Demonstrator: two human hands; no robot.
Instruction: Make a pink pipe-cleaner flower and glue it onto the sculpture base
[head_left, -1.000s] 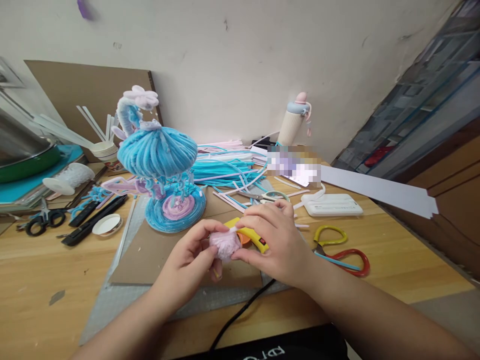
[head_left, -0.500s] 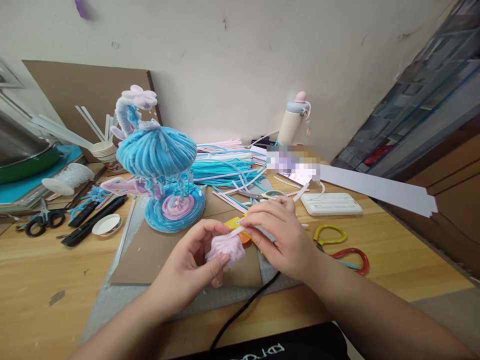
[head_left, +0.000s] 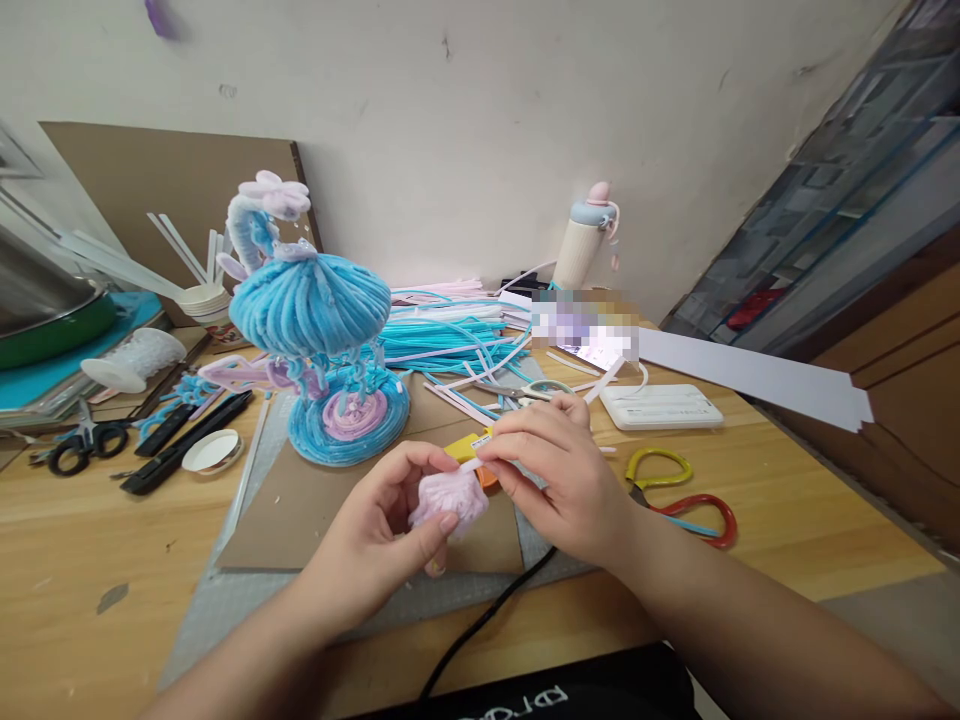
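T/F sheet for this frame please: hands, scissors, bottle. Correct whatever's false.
1. The left hand holds the fuzzy pink piece. True.
2. The right hand holds nothing. False: it pinches a pale strip beside the fuzzy pink piece.
3. The black-handled scissors lie to the left of the blue fuzzy structure. True.
4. The cream bottle lies on its side. False: it stands near the wall.
5. The red-and-yellow-handled scissors lie to the left of the left hand. False: they lie to the right of the right hand.
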